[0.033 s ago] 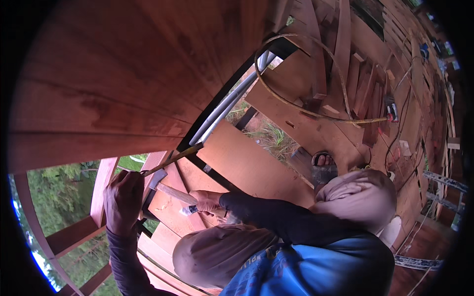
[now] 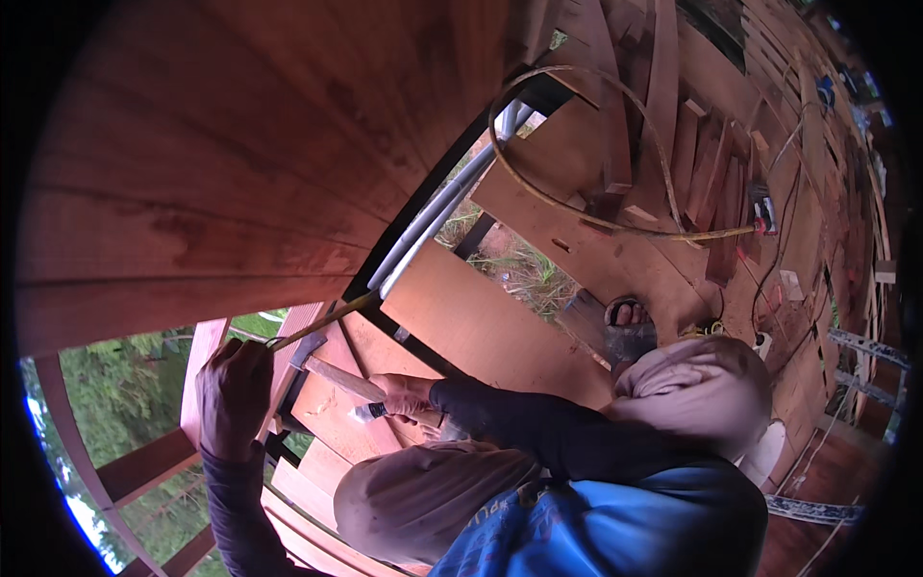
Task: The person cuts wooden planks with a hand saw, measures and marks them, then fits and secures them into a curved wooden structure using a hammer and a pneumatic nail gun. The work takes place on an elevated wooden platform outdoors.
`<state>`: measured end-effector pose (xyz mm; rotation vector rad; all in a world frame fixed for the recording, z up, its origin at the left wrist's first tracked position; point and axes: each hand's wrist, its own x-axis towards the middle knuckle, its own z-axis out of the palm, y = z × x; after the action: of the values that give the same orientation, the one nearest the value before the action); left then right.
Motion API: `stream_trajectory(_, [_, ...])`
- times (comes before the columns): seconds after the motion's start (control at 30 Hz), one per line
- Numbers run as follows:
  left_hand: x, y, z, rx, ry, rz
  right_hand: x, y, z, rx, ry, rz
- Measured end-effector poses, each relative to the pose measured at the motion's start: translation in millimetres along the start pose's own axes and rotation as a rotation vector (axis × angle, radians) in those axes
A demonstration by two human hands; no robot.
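Observation:
My left hand [image 2: 234, 396] is closed around the lower end of a thin brown bar [image 2: 332, 315]. The bar slants up to the right, its far end at the dark lower edge of the large plank wall [image 2: 192, 192]. My right hand [image 2: 409, 396] grips a hammer [image 2: 344, 377] by its wooden handle. Its metal head lies close to the bar, just right of my left hand. A small black-handled tool [image 2: 370, 412] with a pale tip sticks out below the hammer handle, by the same hand; its kind is unclear.
Grey pipes [image 2: 433, 216] run along the wall's foot. Plywood sheets [image 2: 481, 308] floor the area, with a gap [image 2: 529, 269] showing grass. A stiff yellowish hose [image 2: 577, 216] loops across. Wood offcuts [image 2: 707, 183] pile at the upper right. Open timber framing [image 2: 144, 466] stands left, above greenery.
My left hand and the bar have shifted slightly down and left. The bar's far end shows less beyond the wall's edge. My right hand and the hammer stay nearly in place.

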<state>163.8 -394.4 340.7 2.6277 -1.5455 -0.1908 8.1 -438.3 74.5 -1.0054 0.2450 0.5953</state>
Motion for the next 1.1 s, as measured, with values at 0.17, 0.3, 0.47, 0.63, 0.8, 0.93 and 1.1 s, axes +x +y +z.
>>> stream_trajectory(0.17, [-10,-8,-18,0.133,-0.345,-0.091,-17,-34,-31,0.167,-0.079,-0.176])
stream_trajectory(0.3, [-30,14,-14,0.178,-0.61,0.136,-25,-28,-34,0.287,-0.246,-0.175])
stream_trajectory(0.47, [-63,50,-6,-0.014,-0.595,-0.402,-87,-59,-38,0.281,-0.247,-0.138])
stream_trajectory(0.63, [-35,76,-46,0.173,-0.645,-0.176,-100,-46,-40,0.313,-0.269,-0.244])
stream_trajectory(0.8, [44,125,-161,0.572,-0.526,-0.346,-125,-62,-68,0.498,-0.203,-0.167])
stream_trajectory(0.93, [87,160,-258,0.716,-0.34,-0.459,-106,-56,-84,0.62,-0.197,-0.195])
stream_trajectory(1.1, [168,196,-354,0.957,0.0,0.067,-100,-50,-104,0.541,-0.131,-0.406])
